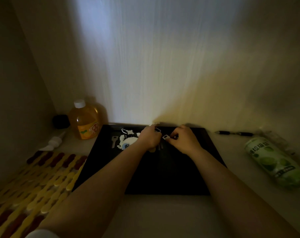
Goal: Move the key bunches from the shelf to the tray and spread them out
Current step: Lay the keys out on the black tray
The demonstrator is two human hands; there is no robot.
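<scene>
A black tray (163,177) lies on the shelf against the back wall. On its far left part lies a key bunch with a silver key (113,141) and a white pixel-style charm (128,140). Over the tray's far middle my left hand (150,137) grips a second key bunch by its rings (157,129), and dark keys (158,147) hang below the fist. Right beside it, my right hand (183,139) pinches a small silver piece (165,137) of the same bunch. The dim light hides the finer detail of the keys.
An orange drink bottle (85,121) and a dark small object (60,121) stand at the back left, with a white nozzle (53,142) lying near them. A yellow and red woven mat (34,182) covers the left. A pen (235,133) and a green can (273,160) lie on the right.
</scene>
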